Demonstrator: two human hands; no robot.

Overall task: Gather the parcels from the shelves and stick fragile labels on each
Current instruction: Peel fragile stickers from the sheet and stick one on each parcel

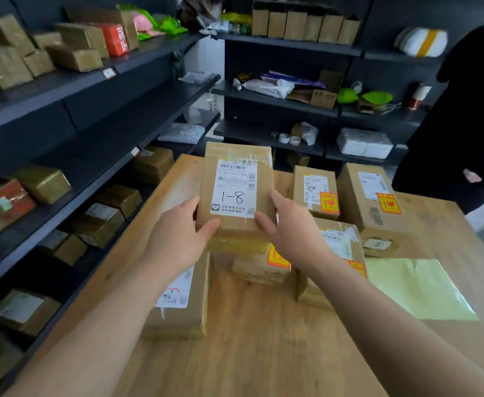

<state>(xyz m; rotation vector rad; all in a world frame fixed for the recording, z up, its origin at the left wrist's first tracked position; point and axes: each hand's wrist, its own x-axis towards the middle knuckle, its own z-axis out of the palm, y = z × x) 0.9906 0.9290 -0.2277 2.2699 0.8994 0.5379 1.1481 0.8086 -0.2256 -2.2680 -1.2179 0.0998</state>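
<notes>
I hold a brown cardboard parcel [236, 173] with a white shipping label marked "1-8" above the wooden table [252, 339]. My left hand [177, 239] grips its lower left edge and my right hand [289, 224] grips its lower right edge. Under it lies a small parcel [259, 267] with an orange fragile label. More parcels stand on the table: one at the near left [183, 308], one under my right arm [341, 242], two at the back right [315, 190] [369, 196] with orange fragile labels.
A yellow-green backing sheet [415, 287] lies on the table's right side. Dark shelves [63, 116] at the left carry several brown parcels. Shelves at the back [278, 101] hold bags, tape rolls and boxes. A person in black [470, 124] stands at the right.
</notes>
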